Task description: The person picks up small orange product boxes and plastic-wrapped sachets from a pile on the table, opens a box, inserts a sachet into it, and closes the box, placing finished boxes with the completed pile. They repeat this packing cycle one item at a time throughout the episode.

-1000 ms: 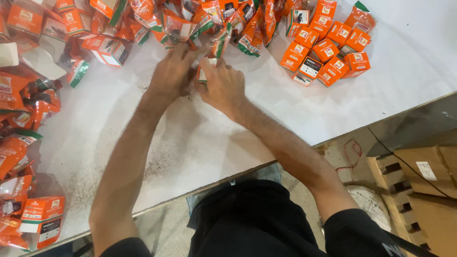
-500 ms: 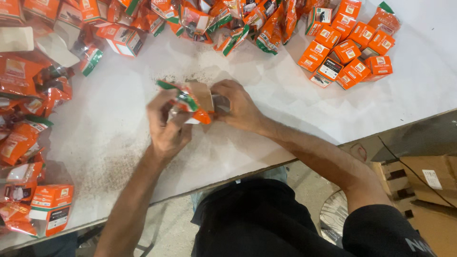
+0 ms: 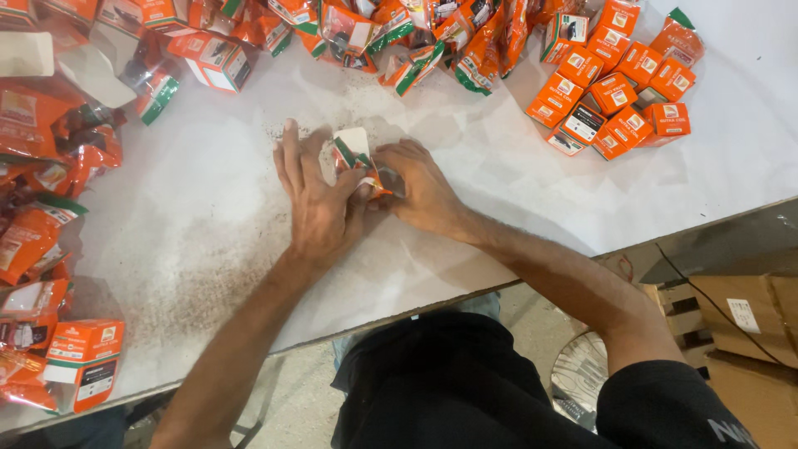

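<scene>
Head view: two hands on one small carton at a white worktop

The white worktop point(image 3: 208, 216) fills most of the frame, its surface speckled with dark grit in front of the person and toward the near edge. Below that edge lies a grey floor, and at the far right stand brown cardboard boxes point(image 3: 748, 333) beside a round metal object point(image 3: 578, 378) that is partly hidden.

Along the left edge runs a loose heap of orange packets point(image 3: 33, 166) — too overlapped to count — with one closed orange box point(image 3: 83, 362) at the near corner. Across the top lies a second jumble of orange-and-green cartons point(image 3: 374, 33), also beyond an exact count.

At the centre, the left hand point(image 3: 320, 204) lies flat with its fingers spread, thumb side pressed against a small open carton point(image 3: 357, 158) of white, orange and green. The right hand point(image 3: 420, 187) meets the carton from the other side, fingers curled closed about its lower end; what sits inside cannot be made out.

At the upper right stands a tidy cluster of small orange boxes point(image 3: 619, 87) — roughly a dozen, packed touching one another, well apart from the hands.
</scene>
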A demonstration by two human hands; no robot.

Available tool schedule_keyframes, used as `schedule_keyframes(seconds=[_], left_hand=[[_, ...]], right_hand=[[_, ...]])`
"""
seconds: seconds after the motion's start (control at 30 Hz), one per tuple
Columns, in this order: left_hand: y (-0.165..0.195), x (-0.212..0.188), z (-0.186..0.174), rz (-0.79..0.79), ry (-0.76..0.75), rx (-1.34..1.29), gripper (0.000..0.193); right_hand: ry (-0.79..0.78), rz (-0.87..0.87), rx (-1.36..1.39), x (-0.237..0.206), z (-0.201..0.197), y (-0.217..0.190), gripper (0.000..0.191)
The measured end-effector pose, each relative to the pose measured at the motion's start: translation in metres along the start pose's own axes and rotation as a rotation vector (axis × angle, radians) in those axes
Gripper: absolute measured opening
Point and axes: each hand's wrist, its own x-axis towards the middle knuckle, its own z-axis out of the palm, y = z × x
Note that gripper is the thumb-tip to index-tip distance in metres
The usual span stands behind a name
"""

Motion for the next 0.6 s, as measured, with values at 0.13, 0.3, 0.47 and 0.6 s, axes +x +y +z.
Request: schedule_keyframes(seconds=[0.13, 0.3, 0.47, 0.6], left_hand=[[0.0, 0.0, 0.004, -0.071, -0.109, 0.01, 0.008], [-0.006, 0.012, 0.009, -0.188, -0.109, -0.134, 0.012], [-0.018, 0.011, 0.023, -0.504, -0.01, -0.453, 0.011], [-0.026, 0.014, 0.031, -0.634, -0.043, -0.56, 0.012]], right_hand=[[0.002, 0.002, 0.048, -0.001, 0.001, -0.002, 0.073], [0.0, -0.041, -0.011, 0.002, 0.001, -0.007, 0.072], [0.0, -0.048, -0.023, 0.0, 0.002, -0.008, 0.071], [0.051, -0.032, 0.048, -0.007, 0.005, -0.011, 0.073]])
